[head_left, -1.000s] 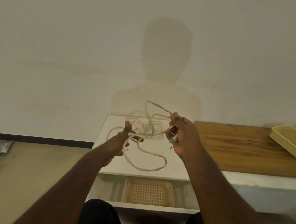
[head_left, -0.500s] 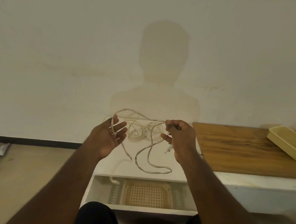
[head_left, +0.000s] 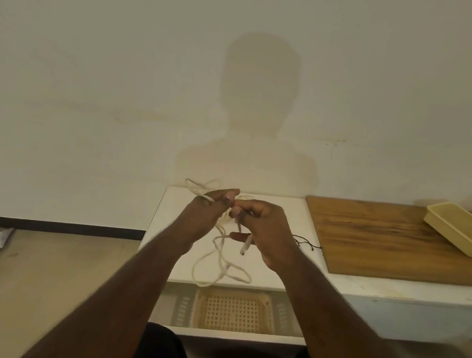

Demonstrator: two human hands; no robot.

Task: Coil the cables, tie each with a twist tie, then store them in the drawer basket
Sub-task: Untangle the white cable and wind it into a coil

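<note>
cable: white cable, mostly a loose tangle, not a neat coil yet. The top loops are bunched between both hands and poke up behind the left one; the rest droops down in a couple of long loops onto the white surface, nearly reaching its front edge.
plug end: sticks out under the right hand, pointing down and toward me.
left hand: fingers curled around the upper loops, pinching them.
right hand: also closed on the cable, holding the plug end plus a strand near the fingertips.
key relation: the slack hangs straight below both hands, long axis running away-to-near. Both hands are about equally close, almost touching, so I'd guess either can reel it in.
twist ties: dark thin bits on the surface just right of the right hand, probably those.
drawer basket: open, directly below the dangling loops.
off to the side: wooden board with a yellow tray.
</note>
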